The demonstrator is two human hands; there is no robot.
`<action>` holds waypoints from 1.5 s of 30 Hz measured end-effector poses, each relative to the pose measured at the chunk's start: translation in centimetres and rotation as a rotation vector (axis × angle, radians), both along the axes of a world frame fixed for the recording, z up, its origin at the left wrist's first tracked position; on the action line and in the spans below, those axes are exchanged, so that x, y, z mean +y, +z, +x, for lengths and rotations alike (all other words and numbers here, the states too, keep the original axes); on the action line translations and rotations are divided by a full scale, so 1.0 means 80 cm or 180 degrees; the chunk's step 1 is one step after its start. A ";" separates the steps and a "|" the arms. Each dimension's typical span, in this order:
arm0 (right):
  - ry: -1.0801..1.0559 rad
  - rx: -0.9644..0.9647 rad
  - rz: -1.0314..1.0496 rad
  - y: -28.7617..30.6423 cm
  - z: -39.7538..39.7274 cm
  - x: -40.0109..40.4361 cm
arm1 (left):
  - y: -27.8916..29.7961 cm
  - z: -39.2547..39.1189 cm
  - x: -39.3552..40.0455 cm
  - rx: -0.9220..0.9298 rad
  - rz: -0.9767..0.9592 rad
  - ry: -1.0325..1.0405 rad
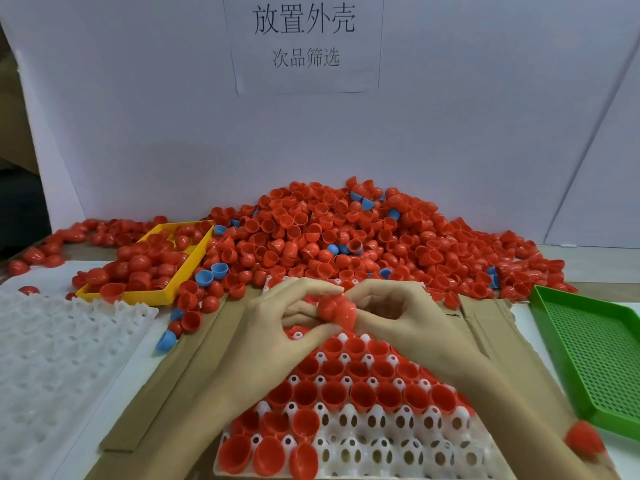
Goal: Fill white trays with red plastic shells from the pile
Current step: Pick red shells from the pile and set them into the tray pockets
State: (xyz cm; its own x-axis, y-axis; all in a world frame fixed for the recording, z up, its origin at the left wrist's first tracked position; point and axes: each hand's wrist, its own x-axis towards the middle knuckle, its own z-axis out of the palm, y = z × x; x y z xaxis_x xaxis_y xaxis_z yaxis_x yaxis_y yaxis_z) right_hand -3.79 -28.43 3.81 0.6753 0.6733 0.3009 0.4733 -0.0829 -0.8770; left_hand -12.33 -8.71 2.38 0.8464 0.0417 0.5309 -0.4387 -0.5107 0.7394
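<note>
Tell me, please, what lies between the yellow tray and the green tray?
In the head view, the pile of red shells fills that stretch, with both hands gripping shells in front of it.

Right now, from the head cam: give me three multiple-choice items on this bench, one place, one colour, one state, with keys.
1. Where does the green tray lie?
A. right of the white tray
B. inside the yellow tray
C. on the pile

2. What colour are the odd shells mixed into the red pile?
A. green
B. blue
C. white

3. What are both hands doing?
A. resting flat
B. holding red shells
C. lifting the yellow tray

Answers: 1 A, it lies at the right edge beside the white tray. 2 B, blue shells dot the pile. 3 B, left hand and right hand pinch red shells above the white tray.
</note>
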 end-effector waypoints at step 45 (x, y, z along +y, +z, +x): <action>-0.0011 -0.0954 -0.0034 0.006 -0.012 -0.011 | -0.005 0.012 0.038 0.1318 -0.0505 -0.1380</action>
